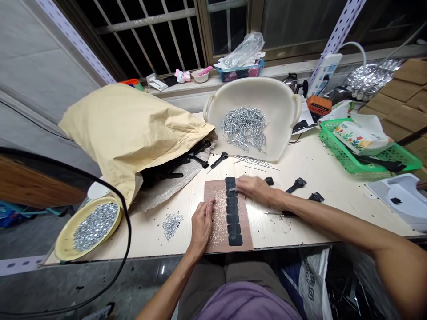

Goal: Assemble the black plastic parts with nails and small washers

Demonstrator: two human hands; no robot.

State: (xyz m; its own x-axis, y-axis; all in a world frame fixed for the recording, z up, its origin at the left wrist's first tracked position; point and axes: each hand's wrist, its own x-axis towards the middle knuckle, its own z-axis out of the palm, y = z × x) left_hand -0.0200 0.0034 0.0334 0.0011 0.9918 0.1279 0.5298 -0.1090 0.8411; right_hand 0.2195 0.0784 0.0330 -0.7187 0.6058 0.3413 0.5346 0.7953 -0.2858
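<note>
A brown board (218, 231) lies at the table's front edge with a row of several black caps (232, 209) along its right side. My left hand (202, 222) rests on the board's left part, fingers together and lying flat, holding nothing. My right hand (255, 189) reaches over the top of the black row, fingers bent down onto the caps; what it pinches, if anything, is hidden. Black plastic parts (296, 184) lie just right of it.
A cream tub (283, 106) with silver nails stands behind the board. A tan sack (126, 129) spilling black parts lies at left. A yellow dish (66, 249) of small metal pieces, a small pile (172, 222), a green basket (340, 155) and a white tray (400, 195) surround them.
</note>
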